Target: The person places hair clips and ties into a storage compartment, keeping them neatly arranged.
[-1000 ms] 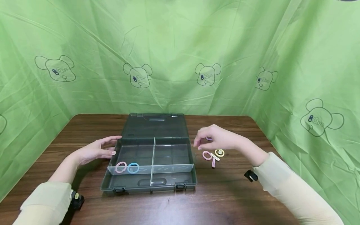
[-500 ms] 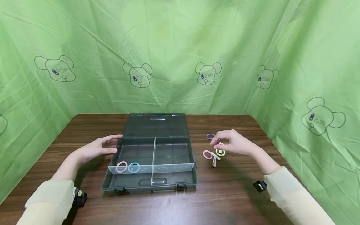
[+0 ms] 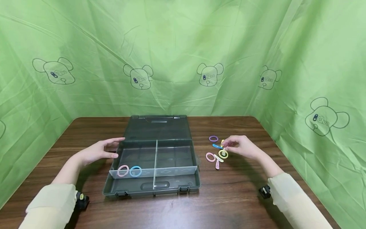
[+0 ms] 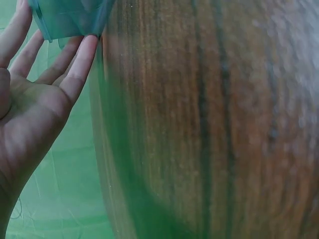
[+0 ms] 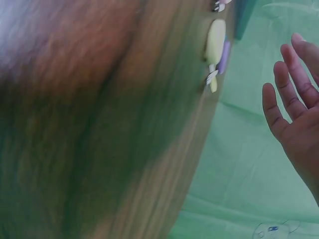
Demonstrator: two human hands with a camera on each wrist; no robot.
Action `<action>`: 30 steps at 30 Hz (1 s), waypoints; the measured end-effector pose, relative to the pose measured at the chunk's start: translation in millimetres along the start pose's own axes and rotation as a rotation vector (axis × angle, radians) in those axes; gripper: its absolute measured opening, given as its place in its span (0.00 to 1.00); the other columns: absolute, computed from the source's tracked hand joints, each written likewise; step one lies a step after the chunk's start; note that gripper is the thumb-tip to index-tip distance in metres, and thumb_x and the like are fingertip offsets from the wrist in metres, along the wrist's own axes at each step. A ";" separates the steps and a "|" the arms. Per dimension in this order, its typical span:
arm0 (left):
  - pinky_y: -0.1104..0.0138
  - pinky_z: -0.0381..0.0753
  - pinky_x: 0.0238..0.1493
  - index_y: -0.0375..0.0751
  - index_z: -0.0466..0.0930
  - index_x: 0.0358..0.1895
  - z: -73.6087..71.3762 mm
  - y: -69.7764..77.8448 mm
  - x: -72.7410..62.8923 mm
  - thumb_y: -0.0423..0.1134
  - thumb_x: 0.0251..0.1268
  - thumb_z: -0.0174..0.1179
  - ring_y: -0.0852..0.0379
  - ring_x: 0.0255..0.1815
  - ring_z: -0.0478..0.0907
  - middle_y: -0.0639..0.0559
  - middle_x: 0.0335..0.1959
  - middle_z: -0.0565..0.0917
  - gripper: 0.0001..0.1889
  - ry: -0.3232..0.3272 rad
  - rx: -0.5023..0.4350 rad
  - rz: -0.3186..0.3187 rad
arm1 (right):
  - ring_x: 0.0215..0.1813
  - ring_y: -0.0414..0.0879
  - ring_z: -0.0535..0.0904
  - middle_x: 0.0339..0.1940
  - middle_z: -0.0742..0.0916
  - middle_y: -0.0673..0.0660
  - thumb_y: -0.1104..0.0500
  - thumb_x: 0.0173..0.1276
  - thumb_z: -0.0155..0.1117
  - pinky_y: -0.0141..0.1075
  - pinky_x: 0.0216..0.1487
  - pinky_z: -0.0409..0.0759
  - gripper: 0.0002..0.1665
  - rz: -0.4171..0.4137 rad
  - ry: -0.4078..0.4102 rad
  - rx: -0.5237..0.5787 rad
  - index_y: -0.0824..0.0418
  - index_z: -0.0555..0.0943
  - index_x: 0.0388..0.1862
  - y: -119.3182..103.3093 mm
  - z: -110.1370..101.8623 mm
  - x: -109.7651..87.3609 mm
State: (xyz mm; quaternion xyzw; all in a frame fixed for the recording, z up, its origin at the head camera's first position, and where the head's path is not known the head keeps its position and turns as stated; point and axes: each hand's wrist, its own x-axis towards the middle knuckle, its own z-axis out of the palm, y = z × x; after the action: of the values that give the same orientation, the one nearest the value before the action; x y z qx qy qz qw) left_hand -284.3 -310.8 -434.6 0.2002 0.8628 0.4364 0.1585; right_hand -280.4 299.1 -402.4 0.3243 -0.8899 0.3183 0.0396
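Note:
A dark translucent divided box (image 3: 174, 190) lies with its lid laid back. My left hand (image 3: 95, 152) rests its spread fingertips on the left wall; the left wrist view shows them at the box's corner (image 4: 75, 22). My right hand (image 3: 241, 146) is over the small hair accessories at right, fingers loosely bent. Its thumb and fingertips are right by a yellow hair clip (image 3: 222, 142) and a yellow hair tie (image 3: 227, 156). Around them lie a blue hair clip (image 3: 217, 146), a white hair clip (image 3: 219, 158), a pink hair clip (image 3: 217, 164), a pink hair tie (image 3: 207, 155) and a purple hair tie (image 3: 213, 141).
Inside the box, a pink hair tie (image 3: 119, 168) and a blue hair tie (image 3: 131, 170) lean by the cross divider (image 3: 174, 171). The dark lid (image 3: 158, 128) lies behind. Green cloth (image 3: 177, 47) hangs around the wooden table (image 3: 228, 203).
My right hand has moved right and slightly down from beside the box to the hair accessories, uncovering the purple hair tie and blue clip. My left hand stays at the box's left wall.

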 end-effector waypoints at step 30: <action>0.69 0.75 0.51 0.43 0.56 0.73 3.1 -0.8 2.2 0.35 0.60 0.64 0.32 0.70 0.50 0.27 0.69 0.55 0.38 -0.061 -0.209 -0.021 | 0.35 0.34 0.78 0.30 0.86 0.46 0.63 0.58 0.69 0.33 0.45 0.78 0.06 0.130 -0.241 -0.032 0.59 0.85 0.36 47.8 10.0 10.9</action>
State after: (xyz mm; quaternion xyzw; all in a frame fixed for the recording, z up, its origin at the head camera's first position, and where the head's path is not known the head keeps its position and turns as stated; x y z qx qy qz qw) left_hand -285.0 -308.0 -437.2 0.1869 0.8095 0.5158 0.2092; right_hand -316.4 315.2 -433.1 0.3011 -0.9123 0.2650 -0.0830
